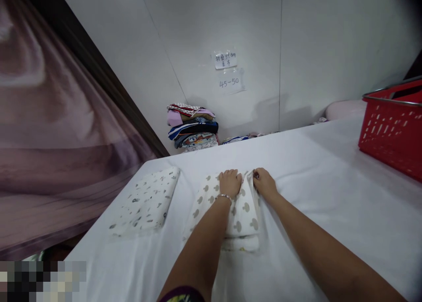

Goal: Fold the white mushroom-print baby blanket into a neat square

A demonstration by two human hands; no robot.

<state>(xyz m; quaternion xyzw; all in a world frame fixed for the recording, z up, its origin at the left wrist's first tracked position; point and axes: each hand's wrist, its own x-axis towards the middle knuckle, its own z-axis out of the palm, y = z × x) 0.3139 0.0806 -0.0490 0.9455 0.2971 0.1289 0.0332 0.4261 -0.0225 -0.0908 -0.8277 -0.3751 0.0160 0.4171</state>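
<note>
The mushroom cloth (246,207) lies folded on the table (306,161), looking light, soft and limp, best taken by corners or folded edges. The right hand's (264,183) grip pinches its far right corner; the left (230,184) rests on top, whether grasping I can't tell.

left fingers (231,173) on folded mushroom-print cloth (245,207), right fingers (260,172) pinching its far corner, red basket (392,137) at right
</note>
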